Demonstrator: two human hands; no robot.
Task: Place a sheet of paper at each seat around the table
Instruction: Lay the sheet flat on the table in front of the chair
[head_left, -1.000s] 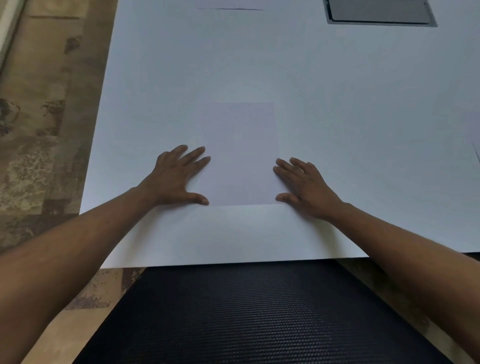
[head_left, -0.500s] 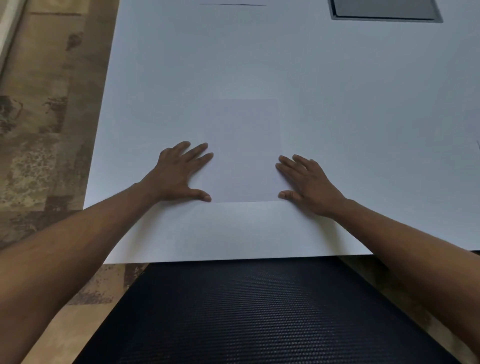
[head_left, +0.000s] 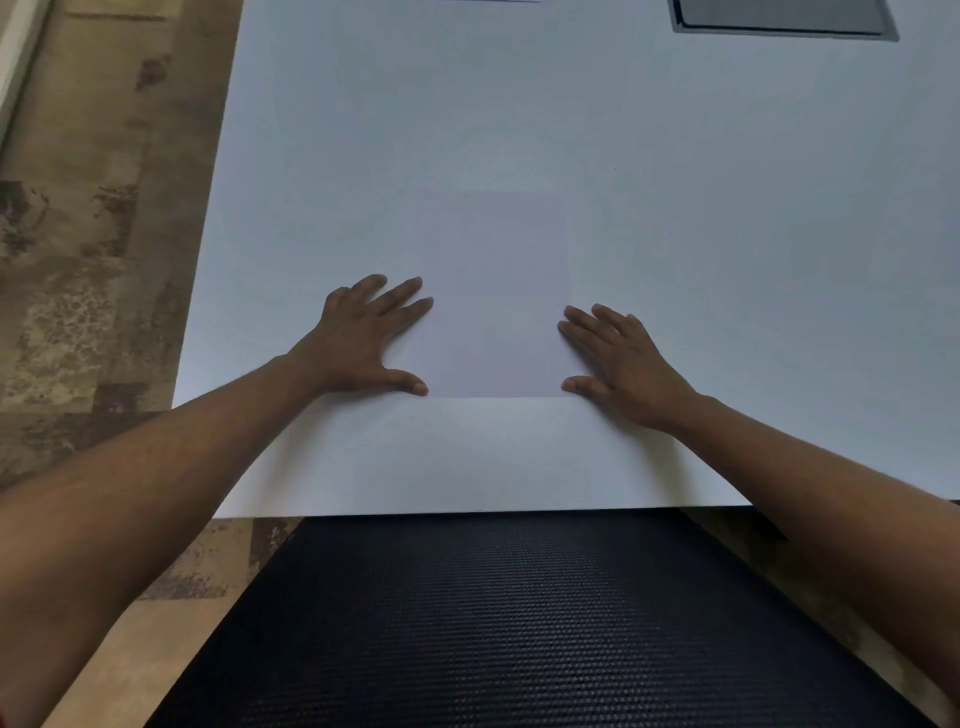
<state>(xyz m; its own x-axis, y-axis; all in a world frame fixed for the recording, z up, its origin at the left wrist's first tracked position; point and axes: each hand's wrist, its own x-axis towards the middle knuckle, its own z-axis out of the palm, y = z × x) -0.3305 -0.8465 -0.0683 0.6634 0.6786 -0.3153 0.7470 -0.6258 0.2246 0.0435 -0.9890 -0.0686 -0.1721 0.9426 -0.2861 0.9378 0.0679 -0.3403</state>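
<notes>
A pale sheet of paper (head_left: 496, 291) lies flat on the white table (head_left: 675, 208), a short way in from the near edge. My left hand (head_left: 363, 343) rests flat at the sheet's left edge, fingers spread, with the thumb at the near left corner. At the right edge my right hand (head_left: 618, 364) lies flat too, its thumb touching the near right corner. Neither hand grips anything. The thin dark edge of another sheet (head_left: 478, 1) shows at the far side of the table.
A black mesh chair back (head_left: 493, 623) stands directly below me against the table's near edge. A grey recessed panel (head_left: 779, 18) is set in the table at the far right. Mottled brown floor (head_left: 93, 234) runs along the left.
Both hands and the sheet have hardly shifted on the table; the view has tilted slightly, so the far sheet and the panel sit higher in frame.
</notes>
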